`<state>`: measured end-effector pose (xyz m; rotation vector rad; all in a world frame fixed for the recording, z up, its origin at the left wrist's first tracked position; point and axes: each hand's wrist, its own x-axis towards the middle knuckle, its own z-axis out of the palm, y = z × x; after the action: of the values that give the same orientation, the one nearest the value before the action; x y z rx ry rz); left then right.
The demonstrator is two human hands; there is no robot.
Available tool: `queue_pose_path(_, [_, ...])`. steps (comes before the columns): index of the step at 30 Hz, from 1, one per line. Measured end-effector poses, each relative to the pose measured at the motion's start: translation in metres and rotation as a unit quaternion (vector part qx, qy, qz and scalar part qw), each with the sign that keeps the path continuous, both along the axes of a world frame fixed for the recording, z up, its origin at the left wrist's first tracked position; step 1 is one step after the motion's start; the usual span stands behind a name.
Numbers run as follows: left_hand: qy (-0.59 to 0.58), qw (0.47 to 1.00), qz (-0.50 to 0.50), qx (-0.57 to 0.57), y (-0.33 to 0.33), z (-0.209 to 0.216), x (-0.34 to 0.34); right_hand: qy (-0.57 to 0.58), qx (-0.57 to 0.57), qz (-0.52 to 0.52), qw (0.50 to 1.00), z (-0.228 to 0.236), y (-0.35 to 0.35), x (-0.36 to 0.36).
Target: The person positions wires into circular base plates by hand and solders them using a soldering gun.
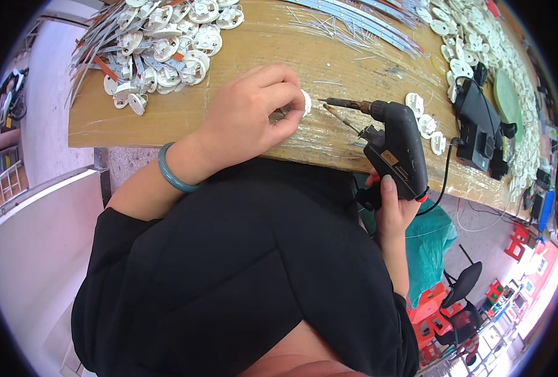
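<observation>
Pinched between the fingers of my left hand (254,107) is a small white round plastic cap (306,103), held on edge just above the table and partly hidden by the fingertips. My right hand (393,210) is wrapped round the handle of a black soldering gun (403,147). The gun's tip points left and ends a short way from the cap, not visibly touching it. A thin tube runs below the barrel toward the same spot. A black cord trails from the gun's handle off to the right.
Many finished-looking white caps with wires and strips (166,47) are heaped at the far left of the wooden table (166,119). LED strips (361,24) and loose wires lie at the back. Loose caps (426,125), a black device (477,141) and a green plate (507,94) are on the right.
</observation>
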<state>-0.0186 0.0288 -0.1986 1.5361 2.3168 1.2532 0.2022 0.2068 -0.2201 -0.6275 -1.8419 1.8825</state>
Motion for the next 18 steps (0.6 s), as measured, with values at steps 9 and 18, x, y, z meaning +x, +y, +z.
queue_pose_path(9, [0.013,1.000,0.007,0.012,0.0010,-0.0028,-0.0005,0.016,-0.035,-0.015,0.999,-0.0025,0.0005,0.0007])
queue_pose_path(18, [0.004,1.000,0.016,0.022,0.0026,-0.0007,0.0014,0.011,-0.026,-0.004,1.000,0.0007,0.0002,-0.0004])
